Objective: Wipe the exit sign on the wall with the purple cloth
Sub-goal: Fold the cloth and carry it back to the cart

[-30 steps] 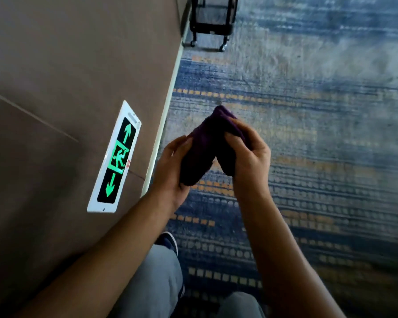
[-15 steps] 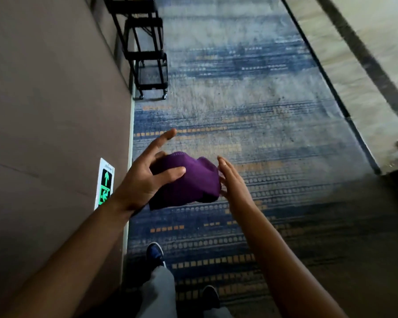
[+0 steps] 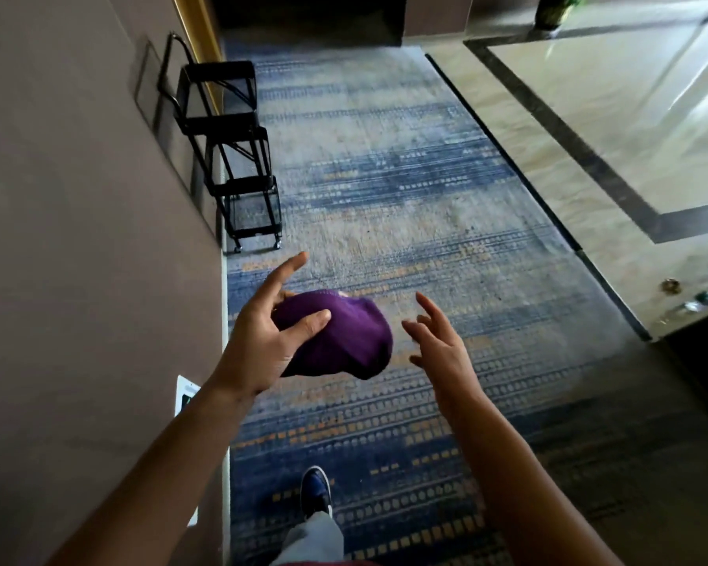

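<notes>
While mounted low on the wall (image 3: 78,239) at the far left, the exit sign (image 3: 185,396) is mostly hidden behind the left forearm, its long axis upright. Just rightward, the purple cloth (image 3: 338,337) is cupped in the left hand (image 3: 262,341), the nearer one. Farther right, the right hand (image 3: 438,345) is spread, empty.

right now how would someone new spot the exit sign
Follow the brown wall on the left down toward the carpet. The exit sign is the white-framed plate low on it, mostly hidden behind the left hand's forearm.
</notes>
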{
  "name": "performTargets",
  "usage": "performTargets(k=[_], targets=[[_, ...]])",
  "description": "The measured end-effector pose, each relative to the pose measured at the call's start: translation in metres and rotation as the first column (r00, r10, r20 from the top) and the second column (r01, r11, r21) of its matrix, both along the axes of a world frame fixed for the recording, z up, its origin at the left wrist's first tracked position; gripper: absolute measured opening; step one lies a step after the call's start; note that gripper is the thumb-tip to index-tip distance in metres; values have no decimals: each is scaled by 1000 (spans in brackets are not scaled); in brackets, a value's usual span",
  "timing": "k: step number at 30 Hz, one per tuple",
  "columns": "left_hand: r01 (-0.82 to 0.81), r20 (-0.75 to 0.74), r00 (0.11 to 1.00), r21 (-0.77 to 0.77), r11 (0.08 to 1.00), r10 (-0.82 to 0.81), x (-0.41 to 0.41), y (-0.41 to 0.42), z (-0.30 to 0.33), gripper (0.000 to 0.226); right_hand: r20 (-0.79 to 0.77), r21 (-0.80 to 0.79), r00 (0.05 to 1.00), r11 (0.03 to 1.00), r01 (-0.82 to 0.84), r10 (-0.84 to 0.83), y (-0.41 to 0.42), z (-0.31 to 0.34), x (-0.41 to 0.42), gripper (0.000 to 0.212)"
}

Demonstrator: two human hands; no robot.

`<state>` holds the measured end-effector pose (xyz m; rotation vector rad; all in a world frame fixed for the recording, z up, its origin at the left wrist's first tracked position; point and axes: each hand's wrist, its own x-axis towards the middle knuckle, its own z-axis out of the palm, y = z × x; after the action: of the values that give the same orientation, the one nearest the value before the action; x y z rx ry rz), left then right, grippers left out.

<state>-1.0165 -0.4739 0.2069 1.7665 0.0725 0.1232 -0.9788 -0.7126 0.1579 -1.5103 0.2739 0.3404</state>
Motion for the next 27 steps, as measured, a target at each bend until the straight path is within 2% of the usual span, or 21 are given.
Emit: performTargets(k=[1, 3, 5, 11, 14, 15, 17, 20, 22, 27], targets=[[-4, 29, 1000, 32, 999, 3, 14, 4, 4, 70, 72, -25, 997, 999, 26, -24, 7, 12, 10, 40], [-6, 75, 997, 82, 997, 0, 41, 12, 11, 67, 178, 27, 984, 1000, -14, 9, 27, 30, 26, 27], [4, 89, 996, 95, 995, -13, 69, 21, 16, 65, 197, 66, 979, 996, -67, 53, 53, 37, 39, 24], [62, 54, 997, -90, 994, -57, 147, 31, 24, 61, 54, 222, 996, 973, 62, -75, 95, 23, 97, 33], [53, 11, 999, -187, 981, -51, 192, 36, 19, 59, -32, 243, 997, 967, 77, -72, 95, 11, 144, 26], [45, -6, 999, -213, 976, -48, 208, 37, 16, 59, -68, 248, 996, 966, 78, -63, 95, 4, 161, 28], [28, -43, 998, -286, 958, -42, 246, 40, 10, 60, -141, 291, 990, 955, 50, -9, 95, -8, 202, 49], [-32, -113, 993, -393, 919, -14, 310, 41, -1, 59, -226, 498, 967, 867, 10, 119, 98, -21, 274, 74], [-109, -149, 988, -416, 903, 50, 356, 40, -4, 51, -206, 560, 965, 828, -21, 163, 98, -23, 328, 74], [-234, -166, 970, -452, 861, 177, 467, 44, 7, 42, -84, 524, 988, 849, -69, 132, 89, -5, 475, 69]])
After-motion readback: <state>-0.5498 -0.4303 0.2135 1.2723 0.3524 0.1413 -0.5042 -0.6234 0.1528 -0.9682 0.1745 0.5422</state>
